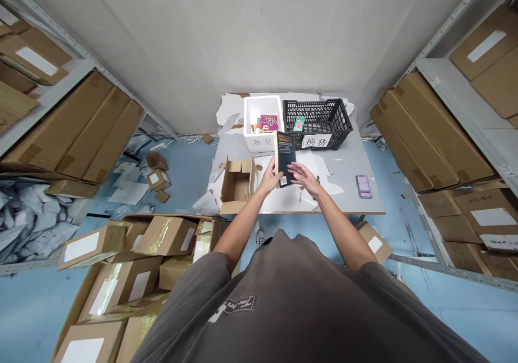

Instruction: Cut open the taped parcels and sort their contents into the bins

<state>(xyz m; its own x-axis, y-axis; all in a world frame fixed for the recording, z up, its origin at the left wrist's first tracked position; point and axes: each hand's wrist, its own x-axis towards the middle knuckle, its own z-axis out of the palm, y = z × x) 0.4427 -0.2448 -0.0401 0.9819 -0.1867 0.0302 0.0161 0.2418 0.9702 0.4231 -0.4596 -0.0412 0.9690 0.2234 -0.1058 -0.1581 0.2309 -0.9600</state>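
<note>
A dark-covered book [286,155] is held up over the table, its barcode side toward me. My left hand [270,177] grips its lower left edge, by the pale page side. My right hand [304,178] has its fingers spread, with the fingertips at the book's right edge. Behind the book stands a white foam box [259,145] with a purple book [269,123] and others in it. To its right is a black plastic crate [342,131] with a green-covered item [299,124] inside. An opened cardboard box [237,207] sits left of my hands.
A blurred-out flat object [363,186] lies at the right of the table [352,204]. Torn paper covers parts of the tabletop. Sealed cartons [165,236] fill a large box at my lower left. Shelves with cartons [441,131] flank both sides.
</note>
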